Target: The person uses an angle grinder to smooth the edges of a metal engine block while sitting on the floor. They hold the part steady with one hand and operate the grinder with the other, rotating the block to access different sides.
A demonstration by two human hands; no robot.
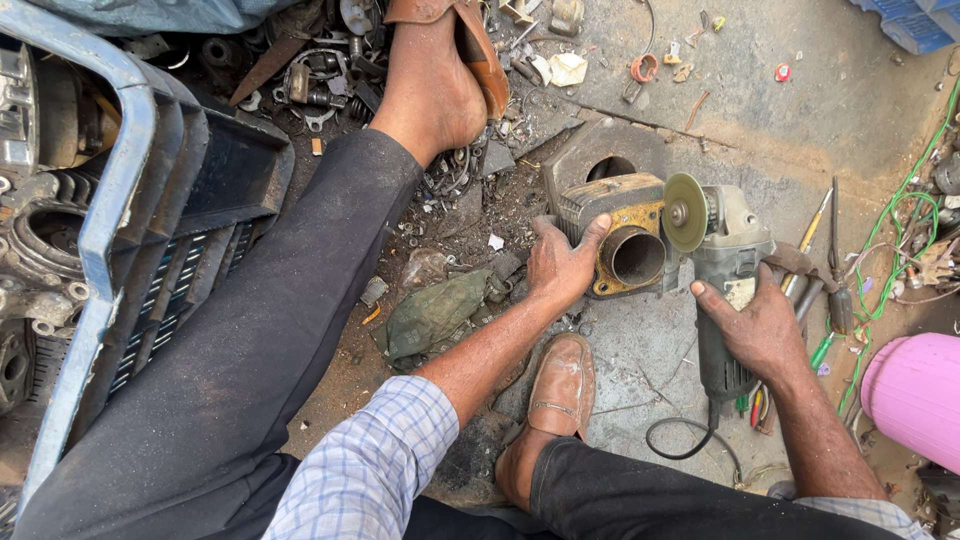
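My left hand (562,262) grips the near side of a finned metal engine cylinder (622,240) lying on the concrete floor, its round bore facing me. In my right hand (757,328) is the grey body of an angle grinder (722,270). Its disc (684,212) sits right beside the cylinder's upper right edge. The grinder's black cord (690,440) loops on the floor near my right leg.
A blue metal frame with an engine (90,220) fills the left. Scrap parts and tools lie scattered at the top (330,80). Screwdrivers (825,250) and green wires (900,210) lie at right, next to a pink stool (915,395). A greasy rag (435,312) lies between my legs.
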